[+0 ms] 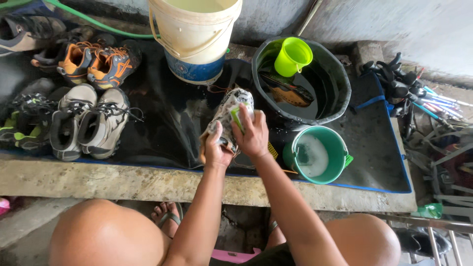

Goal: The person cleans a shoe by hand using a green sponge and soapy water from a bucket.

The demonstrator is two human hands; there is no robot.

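Fingers of the left hand [217,148] wrap the heel of a soapy shoe [227,118], while the right hand [253,135] clamps a green brush [237,117] against its upper. Just right of those fingers stands a green bucket [340,148] of suds.

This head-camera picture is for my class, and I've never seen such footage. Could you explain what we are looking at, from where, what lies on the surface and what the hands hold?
The camera sits on a person's head, looking down past bare knees. The left hand grips a pale soapy shoe; the right hand presses a green brush against it. Both are over a wet black mat. On it stand a cream bucket, a black tub holding a lime cup, and a small green bucket of suds. Pairs of shoes wait at left.
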